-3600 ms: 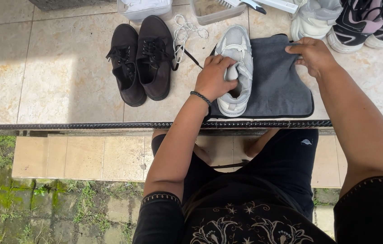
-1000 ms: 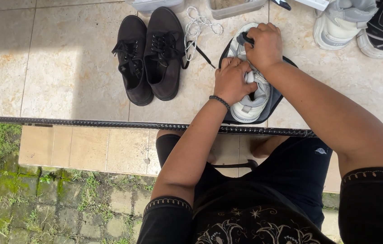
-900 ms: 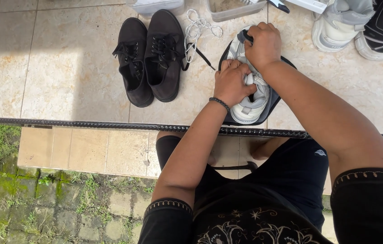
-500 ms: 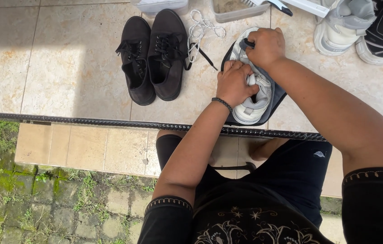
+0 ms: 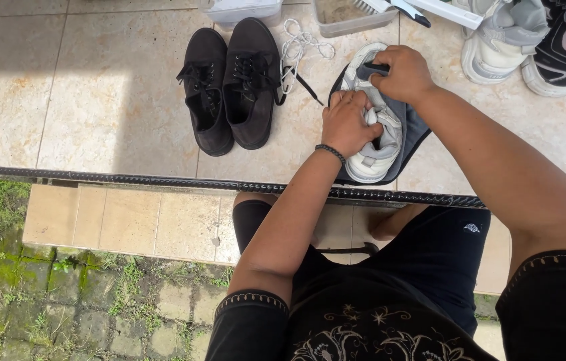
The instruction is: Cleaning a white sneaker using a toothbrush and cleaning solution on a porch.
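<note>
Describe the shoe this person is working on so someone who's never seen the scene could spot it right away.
On the tiled floor, look right of the black shoes to the dark grey cloth. The white shoe lies on it, gripped by the left hand and the right hand. It is the only shoe on a cloth and the only one being held.

Home porch, tiled floor [image 5: 62, 87], mossy paving [image 5: 49, 307]

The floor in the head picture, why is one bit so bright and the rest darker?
Head view: sunlight falls on a patch of the tiled floor left of the black shoes, nearly washing it out; shade covers the rest, including both hands on the white shoe. The picture is sharp throughout.
</note>
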